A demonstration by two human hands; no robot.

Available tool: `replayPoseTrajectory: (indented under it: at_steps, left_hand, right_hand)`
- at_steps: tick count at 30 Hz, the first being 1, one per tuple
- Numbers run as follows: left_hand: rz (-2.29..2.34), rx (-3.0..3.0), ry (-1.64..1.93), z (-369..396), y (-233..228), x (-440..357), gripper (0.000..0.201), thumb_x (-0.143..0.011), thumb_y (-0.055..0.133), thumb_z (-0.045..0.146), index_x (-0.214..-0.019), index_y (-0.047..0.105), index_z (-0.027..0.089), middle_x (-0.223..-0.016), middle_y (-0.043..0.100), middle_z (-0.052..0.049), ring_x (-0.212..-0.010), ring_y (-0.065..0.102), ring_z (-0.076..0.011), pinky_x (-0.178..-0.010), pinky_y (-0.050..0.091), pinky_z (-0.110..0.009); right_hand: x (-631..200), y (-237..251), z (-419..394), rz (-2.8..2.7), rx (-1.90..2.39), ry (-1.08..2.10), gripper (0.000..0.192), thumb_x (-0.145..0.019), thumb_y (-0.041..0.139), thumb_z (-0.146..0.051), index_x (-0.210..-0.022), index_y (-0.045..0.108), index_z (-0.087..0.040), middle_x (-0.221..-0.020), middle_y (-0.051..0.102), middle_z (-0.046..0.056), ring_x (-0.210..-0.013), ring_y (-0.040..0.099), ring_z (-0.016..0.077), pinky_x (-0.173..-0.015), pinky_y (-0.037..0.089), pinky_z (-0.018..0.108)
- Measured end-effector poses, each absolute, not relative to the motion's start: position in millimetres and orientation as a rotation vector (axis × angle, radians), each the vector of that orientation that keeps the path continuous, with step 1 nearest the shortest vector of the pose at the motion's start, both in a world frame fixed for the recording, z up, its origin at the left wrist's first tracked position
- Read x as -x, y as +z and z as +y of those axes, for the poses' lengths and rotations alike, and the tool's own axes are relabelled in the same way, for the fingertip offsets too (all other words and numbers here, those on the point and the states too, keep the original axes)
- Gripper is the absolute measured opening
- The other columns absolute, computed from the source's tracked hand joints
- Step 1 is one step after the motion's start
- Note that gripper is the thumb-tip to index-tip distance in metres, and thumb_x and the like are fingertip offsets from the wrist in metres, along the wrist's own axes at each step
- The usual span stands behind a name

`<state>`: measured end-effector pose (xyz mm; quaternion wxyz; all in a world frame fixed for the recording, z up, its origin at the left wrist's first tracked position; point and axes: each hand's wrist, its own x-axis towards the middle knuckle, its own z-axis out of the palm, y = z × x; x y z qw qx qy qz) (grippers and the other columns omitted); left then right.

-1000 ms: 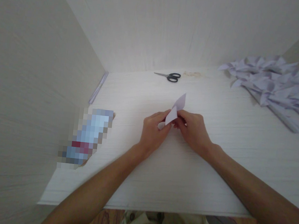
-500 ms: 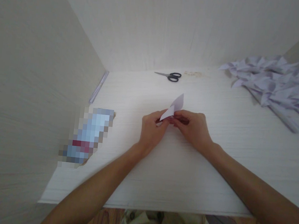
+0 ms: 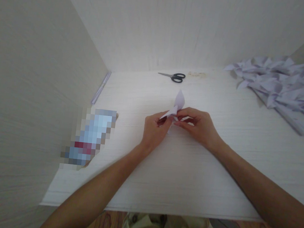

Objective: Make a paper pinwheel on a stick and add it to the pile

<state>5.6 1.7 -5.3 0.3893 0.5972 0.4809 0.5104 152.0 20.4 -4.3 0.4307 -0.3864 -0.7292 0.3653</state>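
Near the middle of the white table, a folded white paper piece [image 3: 180, 99] with pointed, petal-like flaps sits between my two hands. My left hand [image 3: 156, 130] pinches its lower part, and one flap sticks out over the thumb and fingers. From the other side, my right hand [image 3: 196, 123] has its thumb and bent fingertips at the paper's right edge. Part of the paper is hidden behind the left fingers.
Black-handled scissors [image 3: 177, 77] lie by the back wall. Several folded paper flowers with rolled stems [image 3: 277, 83] are heaped at the right. Thin paper rolls [image 3: 101, 87] lie along the left wall, and a blurred phone-like object [image 3: 92, 136] is at the left.
The paper has turned slightly, so its upper flap now points more upright. My right thumb and fingertips have spread a little apart; my left hand keeps its pinch.
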Motion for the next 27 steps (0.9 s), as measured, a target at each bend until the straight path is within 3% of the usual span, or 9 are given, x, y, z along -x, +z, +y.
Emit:
replayPoseTrajectory:
  at_steps: [16,27]
  left_hand:
    - [1.207,-1.511,1.286,1.9,-6.3,-5.9,0.021,-0.072,0.052,0.023,-0.083,0.068,0.016,-0.074,0.066,0.0,-0.064,0.056,-0.0078,-0.058,0.044,-0.017]
    - [1.184,-1.471,1.307,3.3,-5.1,-5.8,0.019,-0.072,0.052,0.025,-0.077,0.068,0.015,-0.068,0.064,0.002,-0.06,0.054,-0.0067,-0.057,0.042,-0.016]
  right_hand:
    - [-151.1,-0.7,21.8,-1.711,1.0,1.018,0.012,-0.063,0.065,-0.026,-0.065,0.06,-0.015,-0.066,0.061,0.001,-0.062,0.056,0.0115,-0.061,0.046,0.026]
    - [-152.1,-1.2,21.5,-1.962,0.892,0.741,0.012,-0.075,0.054,-0.024,-0.079,0.064,-0.018,-0.08,0.061,0.004,-0.073,0.056,0.013,-0.063,0.045,0.026]
